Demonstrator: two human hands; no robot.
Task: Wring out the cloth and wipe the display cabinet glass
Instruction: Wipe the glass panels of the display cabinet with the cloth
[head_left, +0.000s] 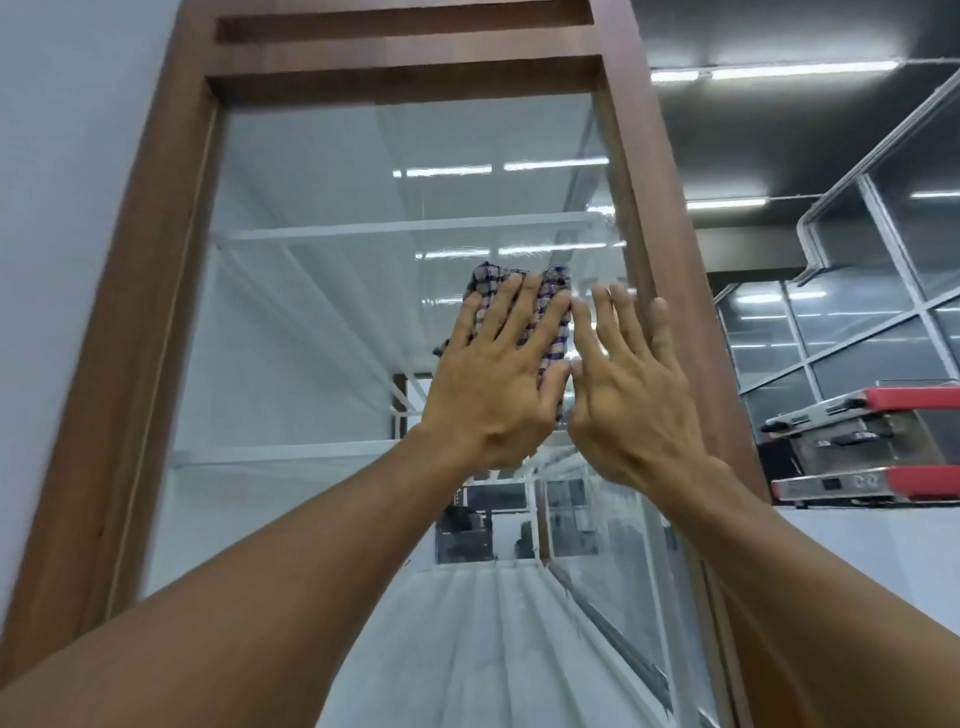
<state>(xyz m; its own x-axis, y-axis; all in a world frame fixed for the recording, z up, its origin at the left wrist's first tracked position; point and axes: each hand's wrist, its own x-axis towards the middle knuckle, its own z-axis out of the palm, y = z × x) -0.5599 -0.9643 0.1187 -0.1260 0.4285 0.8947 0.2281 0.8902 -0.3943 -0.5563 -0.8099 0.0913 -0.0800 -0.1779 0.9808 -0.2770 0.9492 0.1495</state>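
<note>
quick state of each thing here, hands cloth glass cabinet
left hand: flat, fingers spread, pressing the cloth to the glass
right hand: flat and open beside it, on bare glass by the frame
blue and white checked cloth: bunched under the left hand
clear cabinet glass pane: shut, streaky, reflecting ceiling lights
brown wooden cabinet frame: upright

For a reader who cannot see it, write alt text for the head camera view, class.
A person's left hand presses a checked cloth flat against the display cabinet glass, fingers spread. The right hand lies open on the glass beside it, near the brown wooden frame. White shelves show behind the glass.
</note>
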